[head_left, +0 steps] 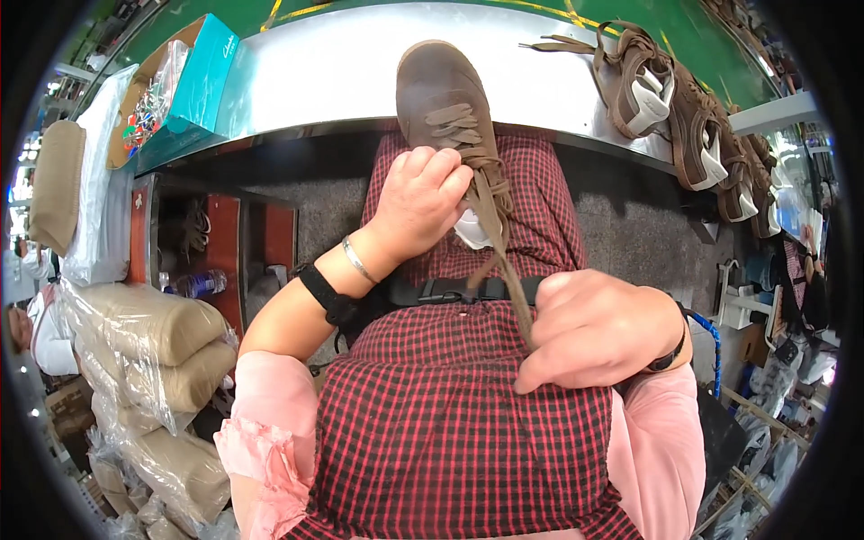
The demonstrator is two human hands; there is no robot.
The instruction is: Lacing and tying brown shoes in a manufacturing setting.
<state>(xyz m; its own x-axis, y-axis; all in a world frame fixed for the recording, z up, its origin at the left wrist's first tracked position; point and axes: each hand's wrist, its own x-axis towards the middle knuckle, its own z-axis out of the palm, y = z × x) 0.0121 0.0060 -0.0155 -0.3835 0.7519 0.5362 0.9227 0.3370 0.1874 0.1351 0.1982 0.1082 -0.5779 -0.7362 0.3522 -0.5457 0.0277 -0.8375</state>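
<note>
My left hand (418, 200) is curling closed on a brown shoe (438, 85) at its lacing; whether its hidden fingertips are also pinching a strand, I cannot tell. My right hand (594, 328) is bending its fingers nearly closed and holding one lace (510, 270) near my waist. The shoe is lying far and left of my right hand, its long axis running far to near: the toe is reaching over the near edge of the desk (306, 72), while the heel is sitting above my checked apron (463, 423). The lace is stretching from the shoe's upper eyelets, nearward and slightly right. My left hand is the nearer one, touching the shoe; my right is standing apart, joined by the lace alone.

Counted: one shoe is occupying my hands; at least four similar shoes (688, 121) are overlapping at right; one teal box (205, 81) is standing at far left.
</note>
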